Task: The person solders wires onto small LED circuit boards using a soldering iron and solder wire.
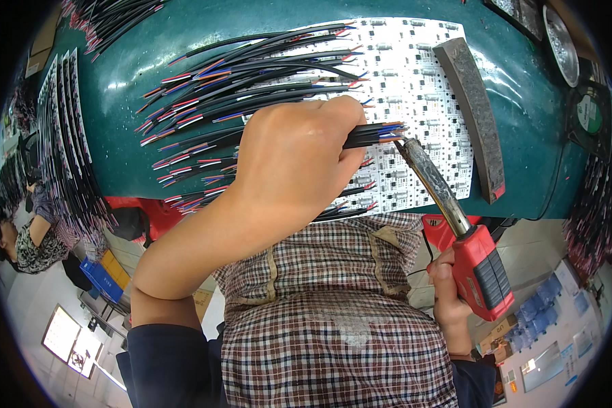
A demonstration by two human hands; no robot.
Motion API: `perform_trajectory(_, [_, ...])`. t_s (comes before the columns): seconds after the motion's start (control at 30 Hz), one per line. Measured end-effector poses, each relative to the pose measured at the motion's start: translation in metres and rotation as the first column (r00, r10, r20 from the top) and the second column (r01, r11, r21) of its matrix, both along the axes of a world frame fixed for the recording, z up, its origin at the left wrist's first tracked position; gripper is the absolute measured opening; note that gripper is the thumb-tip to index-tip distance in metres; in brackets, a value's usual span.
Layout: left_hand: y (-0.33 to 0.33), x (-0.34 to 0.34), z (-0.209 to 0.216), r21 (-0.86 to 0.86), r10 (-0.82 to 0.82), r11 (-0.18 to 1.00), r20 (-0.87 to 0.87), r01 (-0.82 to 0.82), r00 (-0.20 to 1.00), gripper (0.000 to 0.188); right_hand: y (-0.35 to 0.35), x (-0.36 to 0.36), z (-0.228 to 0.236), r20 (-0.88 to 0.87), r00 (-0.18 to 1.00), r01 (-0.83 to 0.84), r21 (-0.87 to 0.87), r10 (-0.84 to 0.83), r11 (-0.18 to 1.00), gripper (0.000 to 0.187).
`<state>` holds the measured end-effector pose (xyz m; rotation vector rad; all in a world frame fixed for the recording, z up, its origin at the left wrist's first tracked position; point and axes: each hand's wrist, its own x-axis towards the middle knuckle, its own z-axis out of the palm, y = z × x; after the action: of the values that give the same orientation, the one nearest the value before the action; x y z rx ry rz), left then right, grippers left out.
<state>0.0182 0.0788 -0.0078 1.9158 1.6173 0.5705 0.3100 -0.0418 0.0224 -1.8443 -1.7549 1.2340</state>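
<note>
My left hand (294, 153) is closed round a small bundle of black cables (368, 136), whose coloured wire ends stick out to the right past the fingers. In my right hand (449, 292) is a red and black soldering gun (484, 275). Its tip points up and left, right beside those wire ends; whether they touch I cannot tell. Under both lies a white sheet of small circuit boards (421, 75) with dark components in rows. More black cables (251, 68) with red, white, blue and brown ends lie across its left part, some hidden beneath my left hand.
A long grey bar (472, 115) rests on the sheet's right side. The green table (126, 102) also carries a metal dish (561, 44), a small black fan (589, 112) and cable bundles (112, 24). Wired board sheets (68, 136) stand at left. Another person (37, 238) is farther left.
</note>
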Motion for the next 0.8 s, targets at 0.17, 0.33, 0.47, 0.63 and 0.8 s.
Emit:
perform_trajectory(0.17, [0.0,0.0,0.0,-0.007,-0.014,1.0,0.002,0.014,1.0,0.016,0.0,-0.006,0.003,-0.114,0.982,0.141,-0.075,-0.149,0.987,0.019])
perform_trajectory(0.33, [0.004,-0.003,0.008,-0.055,-0.021,0.998,0.07,0.024,0.997,0.016,-0.005,-0.003,-0.001,-0.173,0.966,0.175,-0.101,-0.19,0.979,0.018])
perform_trajectory(0.47, [0.001,-0.003,0.004,-0.024,-0.007,1.0,0.006,0.007,1.0,0.014,-0.004,-0.005,-0.001,-0.242,0.948,0.195,-0.069,-0.207,0.978,0.017])
perform_trajectory(0.63, [0.0,-0.009,0.01,0.339,0.135,0.928,0.075,-0.153,0.988,0.014,-0.012,-0.002,-0.001,-0.252,0.937,0.227,-0.088,-0.242,0.97,0.015])
perform_trajectory(0.8, [-0.009,-0.003,0.027,0.342,-0.033,0.94,0.088,0.001,0.996,0.019,-0.009,-0.003,0.004,-0.206,0.953,0.22,-0.044,-0.224,0.975,0.013])
